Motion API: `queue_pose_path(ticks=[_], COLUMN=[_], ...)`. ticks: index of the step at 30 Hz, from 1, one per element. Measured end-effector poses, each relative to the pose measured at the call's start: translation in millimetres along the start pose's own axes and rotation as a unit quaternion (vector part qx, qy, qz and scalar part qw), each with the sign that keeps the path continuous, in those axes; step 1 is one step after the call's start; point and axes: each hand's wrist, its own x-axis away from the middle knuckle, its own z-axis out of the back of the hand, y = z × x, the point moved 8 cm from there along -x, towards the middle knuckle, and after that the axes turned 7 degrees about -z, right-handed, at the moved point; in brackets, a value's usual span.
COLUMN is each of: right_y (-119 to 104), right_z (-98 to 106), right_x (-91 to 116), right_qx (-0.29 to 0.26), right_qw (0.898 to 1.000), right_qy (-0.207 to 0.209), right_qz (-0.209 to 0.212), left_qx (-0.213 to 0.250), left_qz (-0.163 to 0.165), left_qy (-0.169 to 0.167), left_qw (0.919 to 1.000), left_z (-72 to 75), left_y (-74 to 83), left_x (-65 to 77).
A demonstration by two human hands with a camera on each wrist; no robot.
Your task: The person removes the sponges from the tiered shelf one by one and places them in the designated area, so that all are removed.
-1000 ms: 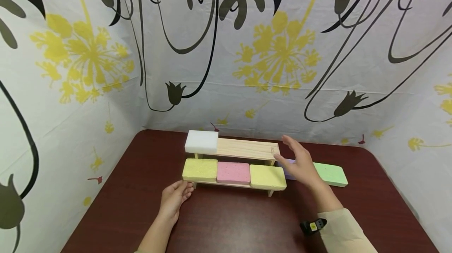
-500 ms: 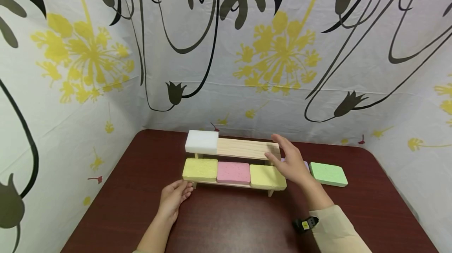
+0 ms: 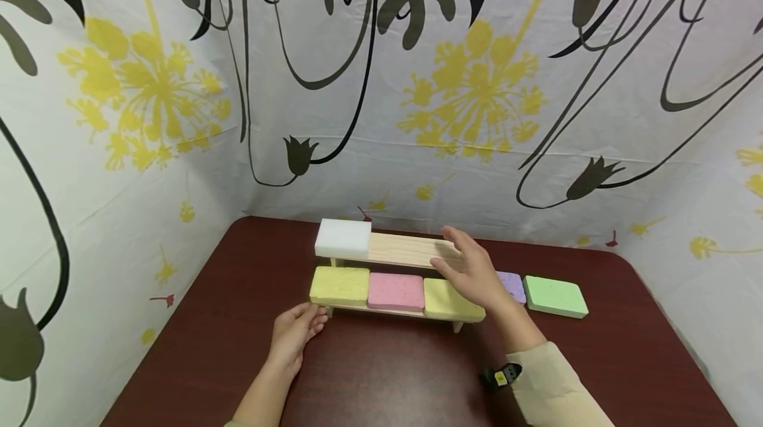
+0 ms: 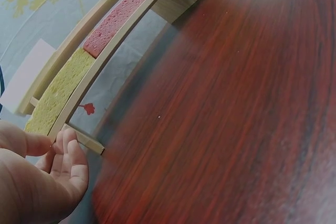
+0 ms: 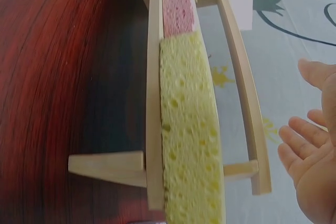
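Note:
A two-level light wooden stand (image 3: 411, 248) stands on the table. Its front level bears a yellow sponge (image 3: 340, 285) at the left, a pink sponge (image 3: 396, 291) in the middle and another yellow sponge (image 5: 191, 129) at the right. A white sponge block (image 3: 343, 239) lies on the left of the raised rear level. My left hand (image 3: 294, 336) pinches the front level's left end between thumb and fingers, as the left wrist view shows. Fingers spread and holding nothing, my right hand (image 3: 473, 271) is by the stand's right end, hiding part of it.
On the table right of the stand lie a purple sponge (image 3: 511, 286), partly behind my right arm, and a green sponge (image 3: 556, 296). The dark red wooden table (image 3: 381, 374) meets a flower-patterned cloth (image 3: 369, 109) at its back and sides.
My right hand has moved left, from beside the purple sponge to the right end of the stand, uncovering more of that sponge. The left hand keeps its hold, and the sponges have stayed put.

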Motion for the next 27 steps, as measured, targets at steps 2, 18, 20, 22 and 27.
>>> queue_pose_path(ticks=[2, 18, 20, 22, 27], right_y=[-3, -25, -27, -30, -31], right_z=[-3, -36, -38, -41, -48], right_x=[-1, -16, -17, -19, -24], right_qx=[-0.003, 0.004, -0.001, -0.002, -0.008], right_qw=[1.000, 0.999, 0.999, 0.999, 0.998], right_qy=[-0.003, -0.048, -0.052, -0.054, -0.061], right_qz=[0.003, 0.004, 0.005, 0.008, -0.006], left_qx=[0.000, 0.003, 0.003, 0.003, 0.004], left_qz=[0.000, 0.003, 0.003, 0.002, 0.002], left_qy=[0.000, 0.005, 0.006, 0.006, 0.006], left_qw=[1.0000, 1.0000, 1.0000, 1.0000, 1.0000], left_z=[-0.4, -0.6, -1.3, -1.5, -0.4], left_y=[-0.2, -1.0, -0.4, 0.2, 0.2], left_x=[0.0, -0.6, -0.6, -0.6, -0.2])
